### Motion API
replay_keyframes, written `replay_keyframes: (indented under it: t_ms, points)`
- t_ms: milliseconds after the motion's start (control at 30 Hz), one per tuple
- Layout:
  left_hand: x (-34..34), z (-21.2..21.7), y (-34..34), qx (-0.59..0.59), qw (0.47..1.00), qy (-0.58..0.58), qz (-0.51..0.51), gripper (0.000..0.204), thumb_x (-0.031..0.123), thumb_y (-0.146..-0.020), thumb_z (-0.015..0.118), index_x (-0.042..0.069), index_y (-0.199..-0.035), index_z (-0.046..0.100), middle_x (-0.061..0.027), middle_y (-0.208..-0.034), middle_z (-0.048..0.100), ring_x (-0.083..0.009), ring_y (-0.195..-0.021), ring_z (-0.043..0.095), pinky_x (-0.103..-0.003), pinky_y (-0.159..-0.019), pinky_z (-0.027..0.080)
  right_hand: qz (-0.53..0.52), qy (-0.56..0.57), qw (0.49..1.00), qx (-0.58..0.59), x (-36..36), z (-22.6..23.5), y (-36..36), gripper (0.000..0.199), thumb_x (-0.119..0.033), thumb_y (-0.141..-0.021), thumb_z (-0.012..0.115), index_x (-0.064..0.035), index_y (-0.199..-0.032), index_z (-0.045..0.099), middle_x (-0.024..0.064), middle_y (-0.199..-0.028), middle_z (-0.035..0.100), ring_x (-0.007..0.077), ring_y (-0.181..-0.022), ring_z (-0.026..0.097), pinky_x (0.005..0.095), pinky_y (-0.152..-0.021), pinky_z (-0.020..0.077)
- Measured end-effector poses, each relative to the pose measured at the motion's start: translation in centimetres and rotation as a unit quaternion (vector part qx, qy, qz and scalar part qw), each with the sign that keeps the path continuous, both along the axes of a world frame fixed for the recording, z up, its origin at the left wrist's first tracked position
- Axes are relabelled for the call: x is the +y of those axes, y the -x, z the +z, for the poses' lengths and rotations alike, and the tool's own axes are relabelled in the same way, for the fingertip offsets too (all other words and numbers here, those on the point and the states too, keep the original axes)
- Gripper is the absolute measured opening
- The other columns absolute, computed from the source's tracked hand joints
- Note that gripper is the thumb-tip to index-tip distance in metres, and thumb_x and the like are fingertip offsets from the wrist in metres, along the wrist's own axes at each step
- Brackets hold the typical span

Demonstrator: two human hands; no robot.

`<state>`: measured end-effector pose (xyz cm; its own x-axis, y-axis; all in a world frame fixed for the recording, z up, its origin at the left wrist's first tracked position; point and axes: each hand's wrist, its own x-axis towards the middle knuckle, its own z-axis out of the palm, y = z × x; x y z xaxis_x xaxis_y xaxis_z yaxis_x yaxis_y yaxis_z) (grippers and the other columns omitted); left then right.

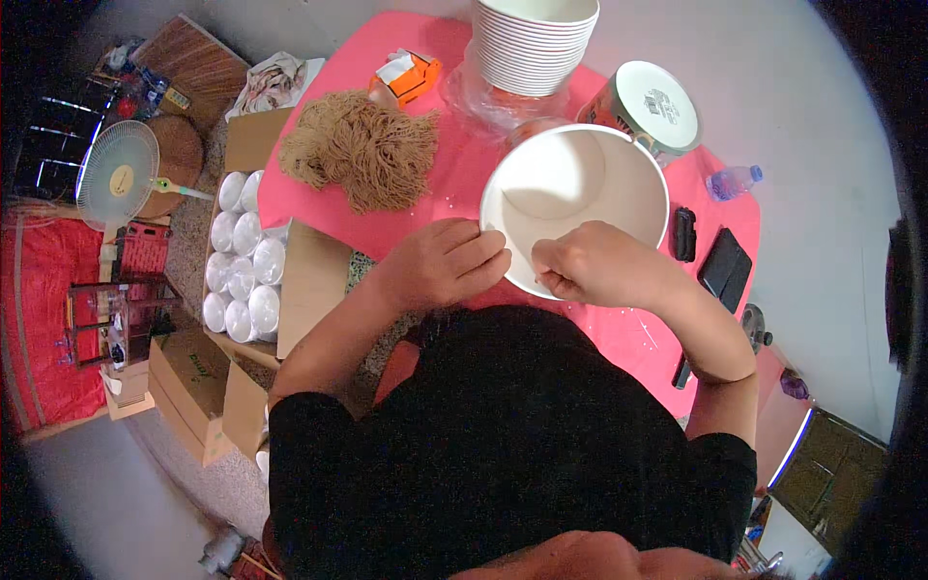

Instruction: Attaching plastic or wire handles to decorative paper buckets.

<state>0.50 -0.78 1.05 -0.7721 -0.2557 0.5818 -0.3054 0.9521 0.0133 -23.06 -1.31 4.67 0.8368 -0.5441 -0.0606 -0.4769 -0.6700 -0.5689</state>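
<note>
A large white paper bucket (517,208) lies tipped toward me at the near side of the pink table, its round opening facing up at me. My left hand (447,263) is closed at the left of its rim, fingertips on the edge. Over the near part of the opening, my right hand (604,261) is curled into a pinch beside the rim; what its fingers hold, if anything, is hidden. Just beyond the bucket stands a tall stack of white paper buckets (536,48) in clear plastic wrap. A lidded bucket (657,106) sits to the right of that stack.
Tan noodle-like strands (362,150) lie in a heap on the pink table (449,193), near an orange packet (414,77). To the right are a plastic bottle (735,182), a black case (683,234) and a black phone (725,263). A carton of white-lidded containers (242,261) and a fan (121,174) stand left.
</note>
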Motion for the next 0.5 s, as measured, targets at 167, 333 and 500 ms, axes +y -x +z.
replay_keyframes:
  t_ms: [167,333,500]
  points:
    - [-0.07,-0.29,0.04,0.007,1.000,0.006,-0.004,0.033,0.012,-0.062,0.060,0.005,-0.094,0.056,-0.0065,-0.095,0.054,-0.0187,-0.073,0.055,-0.031,-0.065,0.050,0.005,0.041,0.999,0.003,0.40,0.26,-0.21,0.011,-0.005,-0.069,0.060,-0.0041,-0.071,0.049,0.0130,-0.054,0.052,0.0328,-0.053,0.055,0.0427,-0.048,0.0405]
    - [-0.04,-0.54,0.08,0.011,1.000,0.002,-0.006,0.033,0.012,-0.062,0.060,0.005,-0.094,0.056,-0.0065,-0.095,0.054,-0.0187,-0.072,0.055,-0.031,-0.065,0.050,0.014,0.050,0.998,0.029,0.54,0.79,-0.50,0.011,-0.005,-0.069,0.060,-0.0041,-0.071,0.049,0.0128,-0.052,0.051,0.0325,-0.053,0.055,0.0422,-0.047,0.0403]
    - [0.03,-0.18,0.09,0.007,1.000,0.000,-0.004,0.030,0.011,-0.063,0.060,0.006,-0.092,0.056,-0.0065,-0.095,0.054,-0.0188,-0.073,0.055,-0.031,-0.064,0.050,0.023,0.065,0.997,0.020,0.56,0.53,-0.59,0.010,-0.007,-0.072,0.059,-0.0040,-0.071,0.049,0.0124,-0.053,0.052,0.0320,-0.052,0.055,0.0422,-0.047,0.0412]
